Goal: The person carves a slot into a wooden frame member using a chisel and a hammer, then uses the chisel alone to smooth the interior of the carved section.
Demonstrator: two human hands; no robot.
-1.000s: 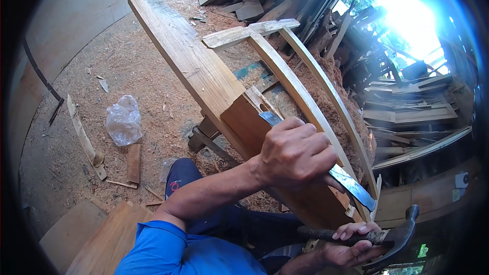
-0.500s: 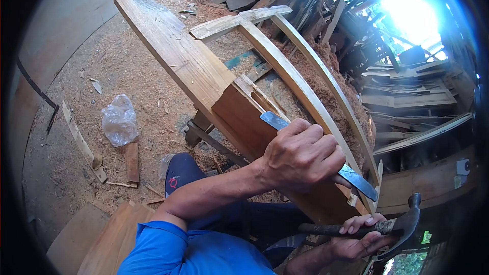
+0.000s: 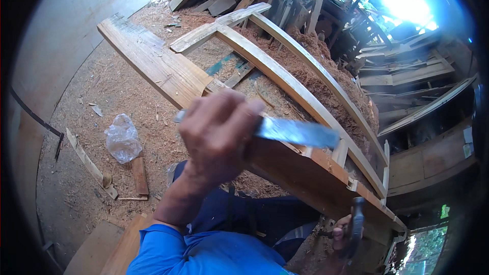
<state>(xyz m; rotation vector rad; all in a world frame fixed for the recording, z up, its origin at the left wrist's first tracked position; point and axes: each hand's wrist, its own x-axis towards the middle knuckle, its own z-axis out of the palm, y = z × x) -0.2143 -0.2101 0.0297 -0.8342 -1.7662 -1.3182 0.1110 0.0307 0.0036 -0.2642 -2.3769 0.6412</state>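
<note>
My left hand [image 3: 216, 127] is closed in a fist above the timber frame. Out of its right side juts the flat, shiny metal blade of a chisel [image 3: 298, 132], blurred by motion. A smaller metal end shows left of the fist; whether it belongs to the same tool, I cannot tell. At the lower right, my right hand [image 3: 340, 231] is wrapped round a claw hammer [image 3: 358, 219], its dark head turned upward. Beneath my left hand lies a thick wooden plank [image 3: 158, 66], joined to curved pale rails [image 3: 290, 84]. My left hand hides part of the plank.
Sawdust and shavings cover the floor. A crumpled clear plastic bag [image 3: 123, 138], a short wood block [image 3: 139, 175] and a curved offcut [image 3: 89, 163] lie at left. Scrap timber [image 3: 402, 71] is heaped at right. A pale panel wall [image 3: 71, 25] stands at far left.
My left hand has moved up and left with the chisel, away from the near part of the plank. My right hand has shifted down slightly and left, turning the hammer. The view has shifted a little.
</note>
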